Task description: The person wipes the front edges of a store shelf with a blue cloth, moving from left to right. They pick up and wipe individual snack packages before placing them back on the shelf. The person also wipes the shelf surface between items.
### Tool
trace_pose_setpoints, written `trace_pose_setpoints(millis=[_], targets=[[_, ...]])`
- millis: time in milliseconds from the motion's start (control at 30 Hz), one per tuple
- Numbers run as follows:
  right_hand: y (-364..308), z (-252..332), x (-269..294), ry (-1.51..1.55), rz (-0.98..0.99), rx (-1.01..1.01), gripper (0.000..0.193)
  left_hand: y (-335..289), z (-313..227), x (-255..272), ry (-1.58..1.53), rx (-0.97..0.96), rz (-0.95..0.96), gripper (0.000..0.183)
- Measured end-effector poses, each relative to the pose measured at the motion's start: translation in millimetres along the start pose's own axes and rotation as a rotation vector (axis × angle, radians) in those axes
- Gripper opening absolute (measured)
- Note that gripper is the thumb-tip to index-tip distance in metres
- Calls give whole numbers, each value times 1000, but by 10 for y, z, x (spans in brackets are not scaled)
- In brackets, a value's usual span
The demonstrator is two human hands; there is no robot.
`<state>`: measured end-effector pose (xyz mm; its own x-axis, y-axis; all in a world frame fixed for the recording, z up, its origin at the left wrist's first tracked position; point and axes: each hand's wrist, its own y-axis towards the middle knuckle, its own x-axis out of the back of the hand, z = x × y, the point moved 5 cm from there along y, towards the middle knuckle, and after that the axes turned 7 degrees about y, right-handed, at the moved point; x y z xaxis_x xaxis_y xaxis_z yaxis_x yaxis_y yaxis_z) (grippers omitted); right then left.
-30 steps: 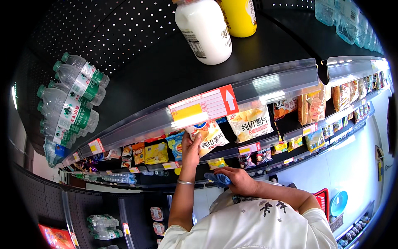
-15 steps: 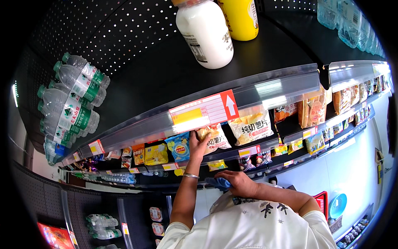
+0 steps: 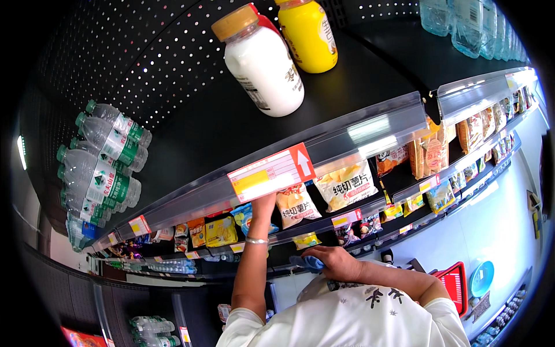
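My left hand point(image 3: 263, 206) reaches into the shelf below the top one, its fingers hidden behind a red-and-white price label point(image 3: 245, 186). Beside its wrist, on the right, stands a white-and-orange bag of potato chips point(image 3: 296, 209). On the left, a blue snack bag point(image 3: 240, 216) is partly covered by the wrist. Whether the hand touches anything back there cannot be seen. Closer to my body, my right hand point(image 3: 340, 264) is closed around a bunched blue cloth point(image 3: 309, 262), held in front of the lower shelves.
On the top shelf stand a white bottle with a tan cap point(image 3: 263, 69) and a yellow bottle point(image 3: 309, 37). Water bottle packs point(image 3: 107, 165) sit at the left. A clear shelf-edge strip point(image 3: 370, 128) runs above the snacks. A red basket point(image 3: 454, 286) is at the lower right.
My left hand has moved left and deeper behind the label, away from the chip bag it was touching. That bag now stands straighter. My right hand keeps the blue cloth. The view has shifted slightly.
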<state>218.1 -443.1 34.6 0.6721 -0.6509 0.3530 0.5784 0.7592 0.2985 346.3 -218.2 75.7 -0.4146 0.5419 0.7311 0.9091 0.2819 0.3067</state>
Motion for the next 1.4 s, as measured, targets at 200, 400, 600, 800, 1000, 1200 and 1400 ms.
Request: trace_pose_setpoints(millis=[200,400,600,800,1000,1200,1400], targets=[[-81,15,-21,-24,3,31,51,557,509,149,155,55,-102,34],[-120,67,19,-29,-10,41,48,724,728,106,167,86,-94,33],[-121,90,10,-32,11,36,48,706,804,180,149,87,-120,32],[-67,89,-43,58,14,47,48,401,812,606,111,37,-263,32],[-113,-331,405,329,-382,-198,30,-267,289,1010,-388,-91,-510,32],[112,-146,648,839,-507,-497,46,-1079,-157,398,-881,173,-144,30],[69,-319,233,1007,-357,-351,44,-1506,-395,16,-1156,439,-73,42]])
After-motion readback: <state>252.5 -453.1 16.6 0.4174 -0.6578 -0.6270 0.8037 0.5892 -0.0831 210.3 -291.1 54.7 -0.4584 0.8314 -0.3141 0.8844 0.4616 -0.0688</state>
